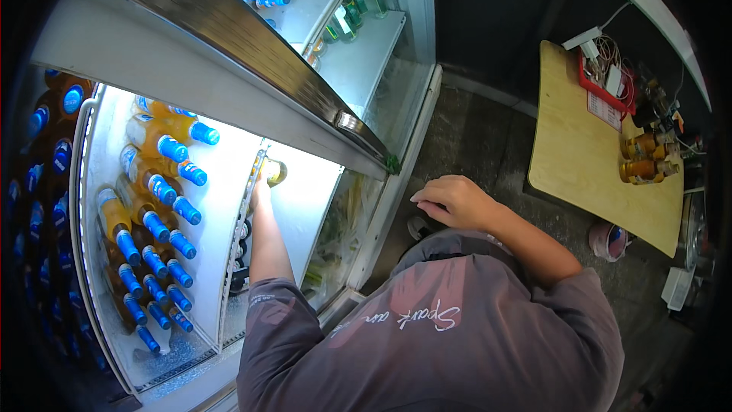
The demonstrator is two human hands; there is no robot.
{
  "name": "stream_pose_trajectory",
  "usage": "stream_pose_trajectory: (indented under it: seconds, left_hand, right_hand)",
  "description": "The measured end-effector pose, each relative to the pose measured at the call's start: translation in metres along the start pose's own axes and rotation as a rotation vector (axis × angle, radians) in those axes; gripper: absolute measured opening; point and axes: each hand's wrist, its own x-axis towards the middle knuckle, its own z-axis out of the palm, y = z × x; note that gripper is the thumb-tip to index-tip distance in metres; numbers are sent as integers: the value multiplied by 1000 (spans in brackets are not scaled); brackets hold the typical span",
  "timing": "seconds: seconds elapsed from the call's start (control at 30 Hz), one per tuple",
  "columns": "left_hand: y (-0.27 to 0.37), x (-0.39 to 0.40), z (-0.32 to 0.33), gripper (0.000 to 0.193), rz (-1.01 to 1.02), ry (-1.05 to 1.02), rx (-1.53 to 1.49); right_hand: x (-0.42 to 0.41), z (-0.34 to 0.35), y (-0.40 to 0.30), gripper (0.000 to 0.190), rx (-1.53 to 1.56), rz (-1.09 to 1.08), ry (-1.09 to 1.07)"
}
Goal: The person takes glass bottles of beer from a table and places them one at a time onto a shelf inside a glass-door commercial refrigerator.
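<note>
In the head view my left hand (261,190) reaches into a lit glass-door refrigerator and is closed around a yellow glass bottle (277,172) on the shelf, beside a wire divider (227,257). Left of the divider, several amber bottles with blue caps (163,189) lie stacked on their sides, caps towards me. My right hand (456,200) hangs in front of my body, palm down, with fingers loosely bent and slightly apart. Nothing shows in it.
A metal-edged door frame (240,57) crosses above my left arm. Upper shelves (372,40) hold green bottles and cartons. At right stands a wooden table (577,143) with a red tray (606,91) of cables and amber bottles (643,171). A pink bucket (607,241) stands below it.
</note>
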Motion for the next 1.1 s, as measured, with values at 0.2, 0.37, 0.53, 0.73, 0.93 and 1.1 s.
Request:
stream_pose_trajectory:
  seconds: [0.2, 0.37, 0.53, 0.73, 0.93, 1.1]
  left_hand:
    - [11, -4, 6, 97, -14, -37, 42]
    - [-15, 21, 15, 96, 55, 10, 53]
    - [-45, 45, 26, 95, 113, 81, 15]
    - [-38, 42, 47, 85, 118, 16, 24]
    - [-77, 62, 1, 81, 103, -86, 122]
    - [-6, -33, 24, 90, 164, 85, 25]
  right_hand:
    - [-7, -4, 6, 11, -11, 43, -11]
    - [-8, -3, 9, 10, -14, 23, -27]
    - [-8, -2, 10, 10, -21, 9, -58]
    - [-15, -9, 15, 10, -20, 24, -60]
    - [-13, -16, 12, 11, 28, -50, -111]
    - [-36, -33, 26, 12, -4, 15, -106]
